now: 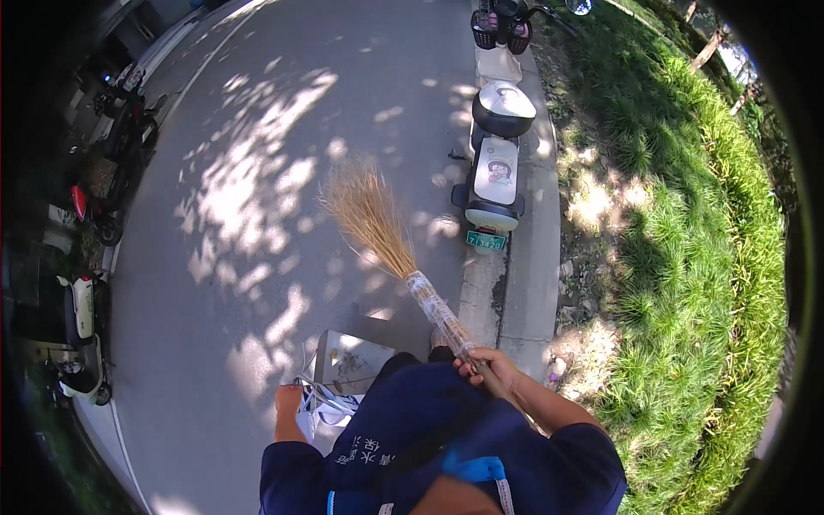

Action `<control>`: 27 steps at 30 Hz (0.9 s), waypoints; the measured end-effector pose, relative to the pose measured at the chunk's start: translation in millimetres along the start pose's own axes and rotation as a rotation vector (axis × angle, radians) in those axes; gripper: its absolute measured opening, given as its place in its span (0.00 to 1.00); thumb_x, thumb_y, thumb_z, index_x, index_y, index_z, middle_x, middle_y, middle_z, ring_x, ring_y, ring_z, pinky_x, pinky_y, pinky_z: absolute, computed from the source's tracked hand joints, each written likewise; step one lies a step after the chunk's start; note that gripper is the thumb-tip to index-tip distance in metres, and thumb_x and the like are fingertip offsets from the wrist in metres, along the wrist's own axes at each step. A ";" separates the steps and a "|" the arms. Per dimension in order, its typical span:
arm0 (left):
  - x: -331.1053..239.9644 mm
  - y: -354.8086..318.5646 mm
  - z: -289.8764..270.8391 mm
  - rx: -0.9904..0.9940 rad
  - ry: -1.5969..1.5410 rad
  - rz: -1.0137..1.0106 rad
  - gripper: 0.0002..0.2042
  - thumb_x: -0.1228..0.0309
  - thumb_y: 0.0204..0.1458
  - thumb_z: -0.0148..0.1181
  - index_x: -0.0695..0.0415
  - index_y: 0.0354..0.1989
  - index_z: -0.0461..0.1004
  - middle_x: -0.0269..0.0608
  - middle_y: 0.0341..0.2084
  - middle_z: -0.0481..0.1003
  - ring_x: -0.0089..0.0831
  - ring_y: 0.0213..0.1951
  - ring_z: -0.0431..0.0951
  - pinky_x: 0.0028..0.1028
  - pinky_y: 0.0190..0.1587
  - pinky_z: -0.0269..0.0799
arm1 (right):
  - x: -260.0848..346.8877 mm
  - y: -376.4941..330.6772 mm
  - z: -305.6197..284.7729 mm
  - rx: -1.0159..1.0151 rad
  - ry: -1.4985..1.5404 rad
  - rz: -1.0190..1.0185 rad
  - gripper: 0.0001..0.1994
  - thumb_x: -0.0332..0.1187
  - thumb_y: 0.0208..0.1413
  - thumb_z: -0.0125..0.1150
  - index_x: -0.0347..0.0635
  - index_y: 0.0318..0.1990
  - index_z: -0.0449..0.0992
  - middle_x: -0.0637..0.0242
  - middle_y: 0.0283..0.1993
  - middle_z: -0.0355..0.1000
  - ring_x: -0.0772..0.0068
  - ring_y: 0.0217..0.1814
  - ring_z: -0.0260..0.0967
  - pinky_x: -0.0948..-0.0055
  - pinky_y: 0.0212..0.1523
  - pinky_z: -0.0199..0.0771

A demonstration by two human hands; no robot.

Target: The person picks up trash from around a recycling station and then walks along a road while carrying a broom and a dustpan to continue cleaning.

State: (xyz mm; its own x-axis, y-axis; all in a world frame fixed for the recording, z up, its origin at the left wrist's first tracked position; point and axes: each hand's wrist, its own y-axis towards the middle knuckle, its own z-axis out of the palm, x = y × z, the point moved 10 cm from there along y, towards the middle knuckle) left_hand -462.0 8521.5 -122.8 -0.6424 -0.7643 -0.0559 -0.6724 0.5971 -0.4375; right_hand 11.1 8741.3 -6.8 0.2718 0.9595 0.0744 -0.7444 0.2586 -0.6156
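Below, smudged dustpan [343,364], white bag [328,410] beside left hand [289,399]

The single view comes from the person's head, through the left of two fisheye cameras worn side by side. It looks steeply down and ahead, along the length of the road [197,360]. Nearest the lens is the person's own navy shirt [421,395]; the left hand [290,397] and right hand [491,367] come just beyond it, and the white scooter [496,167] lies farther off. The coverage is wide (the road's left edge bows into a curve, and the corners fall to black), reaching past the road's right edge, over the kerb [530,283], to the grass [669,343].
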 end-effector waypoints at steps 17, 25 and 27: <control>-109.6 272.9 -151.3 -0.147 -0.120 -0.199 0.13 0.61 0.37 0.60 0.60 0.23 0.76 0.49 0.22 0.76 0.45 0.30 0.77 0.38 0.35 0.71 | 240.2 237.9 103.8 0.068 0.320 0.108 0.17 0.33 0.49 0.53 0.28 0.41 0.63 0.61 0.33 0.64 0.75 0.31 0.64 0.84 0.21 0.65; -216.3 465.2 -215.4 0.009 -0.032 -0.071 0.14 0.60 0.39 0.56 0.59 0.26 0.77 0.51 0.26 0.76 0.47 0.34 0.77 0.39 0.38 0.71 | 396.1 321.7 202.1 0.054 0.412 0.012 0.17 0.33 0.49 0.53 0.28 0.41 0.63 0.61 0.34 0.65 0.75 0.32 0.65 0.82 0.24 0.66; -240.1 515.7 -226.2 0.034 0.119 0.029 0.15 0.58 0.39 0.55 0.58 0.25 0.77 0.50 0.27 0.76 0.45 0.35 0.77 0.38 0.40 0.71 | 434.7 337.8 218.6 -0.021 0.368 -0.043 0.17 0.32 0.48 0.54 0.28 0.41 0.62 0.60 0.35 0.65 0.74 0.32 0.65 0.82 0.24 0.66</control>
State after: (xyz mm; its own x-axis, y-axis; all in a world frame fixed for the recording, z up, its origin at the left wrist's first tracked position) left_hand -737.6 9068.0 -131.9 -0.7022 -0.7110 0.0372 -0.6410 0.6085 -0.4678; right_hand -255.6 9270.3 -10.9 0.5069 0.8421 -0.1844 -0.7160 0.2922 -0.6340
